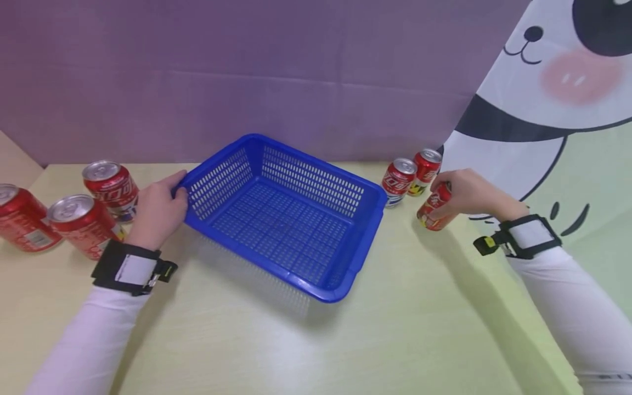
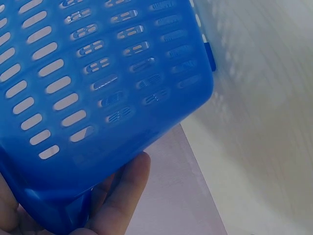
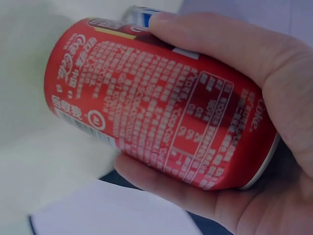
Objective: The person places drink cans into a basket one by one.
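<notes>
Two holds over a pale counter: my left grip pinches the central blue basket by its nine-o'clock corner, my right grip clamps a red can at three. Purple wall at twelve, panda panel at two.

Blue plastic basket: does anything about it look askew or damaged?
Yes: the blue, slotted plastic basket is angled to the purple backdrop, seemingly raised off the pale table, its rim gripped by the left hand. No damage shows.

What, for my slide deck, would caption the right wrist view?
Right hand gripping a red Coca-Cola can, its side dense with pale print.
</notes>
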`<state>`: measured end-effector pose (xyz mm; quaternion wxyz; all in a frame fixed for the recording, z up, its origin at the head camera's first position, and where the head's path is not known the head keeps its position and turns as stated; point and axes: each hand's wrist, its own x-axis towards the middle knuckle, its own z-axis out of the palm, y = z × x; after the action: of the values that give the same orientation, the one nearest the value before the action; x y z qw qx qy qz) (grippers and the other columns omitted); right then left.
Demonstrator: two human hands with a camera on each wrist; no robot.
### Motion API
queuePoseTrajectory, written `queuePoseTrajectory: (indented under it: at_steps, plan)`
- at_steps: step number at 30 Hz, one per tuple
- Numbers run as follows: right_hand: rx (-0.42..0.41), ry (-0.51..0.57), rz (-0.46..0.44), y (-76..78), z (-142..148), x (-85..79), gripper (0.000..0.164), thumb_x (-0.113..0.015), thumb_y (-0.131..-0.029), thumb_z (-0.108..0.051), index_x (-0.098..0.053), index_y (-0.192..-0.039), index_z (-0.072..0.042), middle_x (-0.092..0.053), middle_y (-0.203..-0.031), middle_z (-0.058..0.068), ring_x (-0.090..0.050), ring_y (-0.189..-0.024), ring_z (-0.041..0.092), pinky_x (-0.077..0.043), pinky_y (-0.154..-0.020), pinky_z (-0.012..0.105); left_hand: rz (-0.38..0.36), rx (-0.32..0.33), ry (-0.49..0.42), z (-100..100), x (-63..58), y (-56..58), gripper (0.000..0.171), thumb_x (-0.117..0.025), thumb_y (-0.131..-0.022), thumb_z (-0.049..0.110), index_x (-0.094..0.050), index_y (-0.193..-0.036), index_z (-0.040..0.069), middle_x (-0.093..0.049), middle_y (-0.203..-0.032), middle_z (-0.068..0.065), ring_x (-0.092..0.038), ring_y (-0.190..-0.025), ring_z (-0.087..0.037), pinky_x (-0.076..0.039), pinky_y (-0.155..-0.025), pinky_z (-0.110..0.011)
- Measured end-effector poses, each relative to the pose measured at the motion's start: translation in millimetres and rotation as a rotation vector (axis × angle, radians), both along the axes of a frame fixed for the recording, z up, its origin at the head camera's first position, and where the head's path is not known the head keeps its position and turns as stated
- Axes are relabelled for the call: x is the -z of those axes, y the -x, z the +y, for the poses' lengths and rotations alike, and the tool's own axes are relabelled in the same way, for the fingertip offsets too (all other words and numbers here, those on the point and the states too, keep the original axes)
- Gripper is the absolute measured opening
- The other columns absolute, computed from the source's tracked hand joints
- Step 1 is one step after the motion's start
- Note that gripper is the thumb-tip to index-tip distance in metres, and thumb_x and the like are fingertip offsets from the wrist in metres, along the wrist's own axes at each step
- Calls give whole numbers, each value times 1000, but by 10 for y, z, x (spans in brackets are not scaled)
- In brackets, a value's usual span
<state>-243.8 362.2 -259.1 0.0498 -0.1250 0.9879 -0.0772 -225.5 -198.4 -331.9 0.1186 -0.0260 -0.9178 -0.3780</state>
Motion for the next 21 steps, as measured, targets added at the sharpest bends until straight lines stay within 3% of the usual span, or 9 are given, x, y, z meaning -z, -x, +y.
queuePoseTrajectory:
  at_steps: [3,7,10,13,17,21]
  plan:
    - [-35,-21,3,-55,-109,-216,55,-93,-65,-28,-66,-106,-3,-67,-88,7,-61,-78,23,-52,-64,37,7,4,-3,3,-10,-8,46,-40,-102,11,-42,-146,-3,-46,-137,-34,-51,-105,-46,-39,-64,-44]
    - [-77,-60,20,-159,-334,-550,56,-93,-65,-27,-66,-107,-3,-67,-92,7,-63,-79,22,-55,-65,36,23,9,-2,15,-21,-14,46,-41,-101,10,-43,-144,-5,-47,-135,-35,-52,-107,-46,-43,-73,-52]
    - [-122,-79,72,-230,-543,-803,54,-94,-64,-25,-66,-106,-4,-68,-94,9,-64,-78,21,-57,-63,35,34,6,0,24,-21,-17,46,-41,-100,9,-44,-143,-6,-47,-135,-35,-51,-108,-46,-42,-80,-56]
    - [-214,-81,140,-253,-788,-1017,53,-94,-64,-23,-66,-106,-5,-67,-95,8,-65,-77,20,-56,-60,32,39,-3,-6,24,-13,-21,45,-42,-100,8,-45,-143,-6,-47,-135,-35,-52,-104,-46,-42,-79,-57]
    - [-380,-55,198,-210,-1178,-1170,51,-92,-67,-24,-66,-108,-7,-67,-97,6,-65,-79,18,-56,-63,31,38,-11,-6,16,-1,-20,45,-42,-100,8,-45,-143,-6,-47,-135,-35,-52,-102,-46,-43,-75,-54]
    - [-518,-29,181,-110,-1642,-1173,49,-90,-71,-27,-67,-109,-8,-67,-99,4,-64,-82,17,-56,-64,30,40,-14,-9,24,9,-8,45,-42,-100,7,-45,-143,-6,-49,-133,-35,-54,-101,-46,-43,-70,-51]
